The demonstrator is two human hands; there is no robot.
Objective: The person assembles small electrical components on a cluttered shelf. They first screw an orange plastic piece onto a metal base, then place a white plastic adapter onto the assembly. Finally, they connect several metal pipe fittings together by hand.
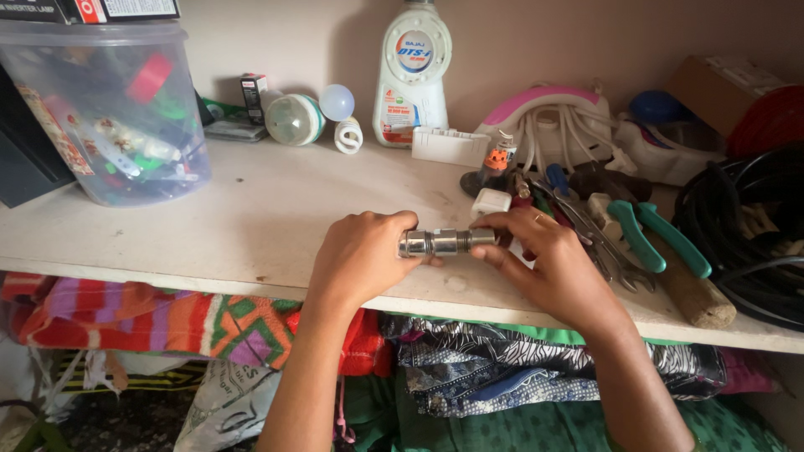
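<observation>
A short shiny metal cylinder (442,242), like a small torch body, lies level between both hands above the front part of a white shelf (251,226). My left hand (362,255) wraps its left end. My right hand (553,259) pinches the right end with thumb and fingers; a ring shows on one finger. Both forearms come up from the bottom of the view.
A clear plastic tub (113,109) of odds and ends stands at the left. At the back are a white bottle (412,75), bulbs (295,119) and a pink and white iron (557,117). Green-handled pliers (657,238), a wooden handle (691,293) and black cable coils (754,226) crowd the right. Folded cloths (209,322) lie below.
</observation>
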